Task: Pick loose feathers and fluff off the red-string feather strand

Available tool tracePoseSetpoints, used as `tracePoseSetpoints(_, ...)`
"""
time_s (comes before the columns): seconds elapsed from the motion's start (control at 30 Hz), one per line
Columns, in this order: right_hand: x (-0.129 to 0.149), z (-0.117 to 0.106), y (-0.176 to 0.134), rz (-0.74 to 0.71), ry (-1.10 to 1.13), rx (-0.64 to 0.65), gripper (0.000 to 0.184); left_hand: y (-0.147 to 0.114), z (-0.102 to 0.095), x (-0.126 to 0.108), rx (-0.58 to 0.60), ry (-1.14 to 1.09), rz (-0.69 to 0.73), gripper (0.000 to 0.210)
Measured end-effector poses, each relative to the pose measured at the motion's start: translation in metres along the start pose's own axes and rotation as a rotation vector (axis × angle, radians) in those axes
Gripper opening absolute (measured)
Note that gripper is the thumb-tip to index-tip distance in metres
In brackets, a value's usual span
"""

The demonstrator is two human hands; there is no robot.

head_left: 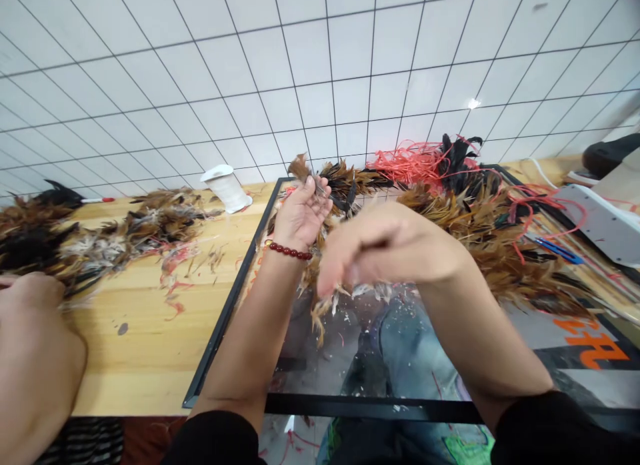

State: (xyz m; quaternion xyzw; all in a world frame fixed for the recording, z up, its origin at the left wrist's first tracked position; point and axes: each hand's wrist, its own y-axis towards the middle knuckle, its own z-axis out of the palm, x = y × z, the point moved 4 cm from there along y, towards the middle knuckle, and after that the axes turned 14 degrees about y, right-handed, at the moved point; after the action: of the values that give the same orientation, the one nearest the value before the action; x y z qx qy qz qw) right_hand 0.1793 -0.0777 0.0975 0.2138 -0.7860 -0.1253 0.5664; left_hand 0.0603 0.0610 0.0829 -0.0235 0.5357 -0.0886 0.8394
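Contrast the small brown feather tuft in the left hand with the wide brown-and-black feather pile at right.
The small brown feather tuft is smaller than the wide brown-and-black feather pile. The left hand holds the tuft; the pile lies across the black-framed panel. Both contain brown feathers.

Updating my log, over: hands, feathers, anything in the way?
Left hand pinching brown feathers. Right hand blurred, grip unclear. Nearby: feather pile, red string, another person's hand.
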Motion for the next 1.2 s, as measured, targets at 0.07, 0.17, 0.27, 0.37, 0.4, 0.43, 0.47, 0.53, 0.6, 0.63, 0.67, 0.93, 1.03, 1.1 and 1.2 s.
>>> tracePoseSetpoints(0.07, -0.009, -0.010, 0.031, -0.008, -0.004, -0.013, 0.032, -0.002, 0.002, 0.000, 0.028, -0.030, 0.007, 0.019)
tracePoseSetpoints(0.17, -0.024, -0.021, 0.068, 0.001, -0.006, -0.050, 0.031, -0.004, 0.004, 0.000, 0.046, 0.008, 0.030, 0.008)
tracePoseSetpoints(0.27, -0.038, -0.025, 0.084, 0.004, 0.038, -0.106, 0.029, -0.007, 0.006, 0.002, 0.064, 0.072, 0.062, 0.007)
tracePoseSetpoints(0.37, -0.048, -0.019, 0.087, 0.003, 0.137, -0.100, 0.028, -0.010, 0.012, 0.005, 0.089, 0.095, 0.082, 0.008)
tracePoseSetpoints(0.4, -0.052, -0.016, 0.087, 0.022, 0.190, -0.086, 0.029, -0.011, 0.015, 0.006, 0.097, 0.097, 0.083, 0.009)
tracePoseSetpoints(0.43, -0.055, -0.012, 0.087, 0.051, 0.253, -0.073, 0.032, -0.012, 0.017, 0.007, 0.107, 0.099, 0.083, 0.008)
tracePoseSetpoints(0.47, -0.058, -0.009, 0.087, 0.084, 0.321, -0.067, 0.035, -0.013, 0.019, 0.008, 0.117, 0.101, 0.082, 0.008)
tracePoseSetpoints(0.53, -0.062, -0.006, 0.088, 0.141, 0.458, -0.077, 0.038, -0.013, 0.021, 0.009, 0.141, 0.115, 0.079, 0.007)
tracePoseSetpoints(0.6, -0.065, -0.005, 0.089, 0.173, 0.557, -0.103, 0.037, -0.014, 0.022, 0.009, 0.170, 0.131, 0.081, 0.009)
tracePoseSetpoints(0.63, -0.066, -0.006, 0.090, 0.186, 0.586, -0.118, 0.035, -0.015, 0.023, 0.009, 0.186, 0.138, 0.086, 0.011)
tracePoseSetpoints(0.67, -0.067, -0.007, 0.090, 0.195, 0.595, -0.130, 0.033, -0.015, 0.023, 0.008, 0.201, 0.143, 0.094, 0.015)
tracePoseSetpoints(0.93, -0.068, -0.020, 0.087, 0.132, 0.225, -0.117, 0.020, -0.014, 0.020, 0.008, 0.141, 0.139, 0.087, 0.005)
tracePoseSetpoints(1.03, -0.067, -0.023, 0.086, 0.143, 0.179, -0.061, 0.013, -0.011, 0.016, 0.008, 0.117, 0.100, 0.064, 0.009)
tracePoseSetpoints(1.1, -0.066, -0.025, 0.086, 0.134, 0.118, -0.038, 0.017, -0.010, 0.014, 0.009, 0.109, 0.092, 0.044, 0.009)
tracePoseSetpoints(1.2, -0.066, -0.024, 0.086, 0.128, 0.026, -0.028, 0.022, -0.011, 0.016, 0.011, 0.111, 0.093, 0.015, 0.008)
